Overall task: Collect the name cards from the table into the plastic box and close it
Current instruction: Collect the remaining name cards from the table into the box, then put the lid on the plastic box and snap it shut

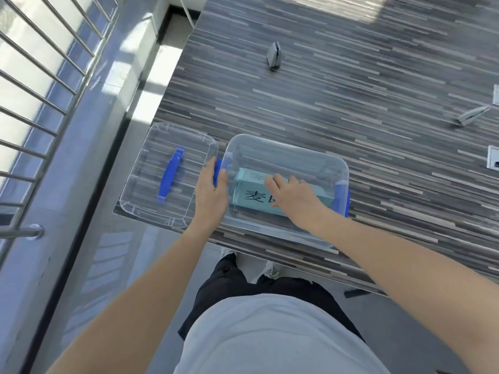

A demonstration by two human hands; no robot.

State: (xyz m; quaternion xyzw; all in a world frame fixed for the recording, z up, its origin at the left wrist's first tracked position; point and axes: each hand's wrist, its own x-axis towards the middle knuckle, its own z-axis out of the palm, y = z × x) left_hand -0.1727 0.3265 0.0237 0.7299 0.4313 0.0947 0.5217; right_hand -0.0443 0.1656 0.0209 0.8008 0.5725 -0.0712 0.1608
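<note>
A clear plastic box with blue latches stands at the table's near edge. Inside it lies a pale green name card with black characters. My right hand reaches into the box and rests on that card, fingers spread. My left hand grips the box's left wall at its blue latch. The clear lid with a blue handle lies flat just left of the box. Another name card stands farther back on the table, and one lies at the right.
The striped table ends at its left edge beside a grey floor strip and a metal railing. Grey cable ports are set into the table at the far right. My legs stand below the near edge.
</note>
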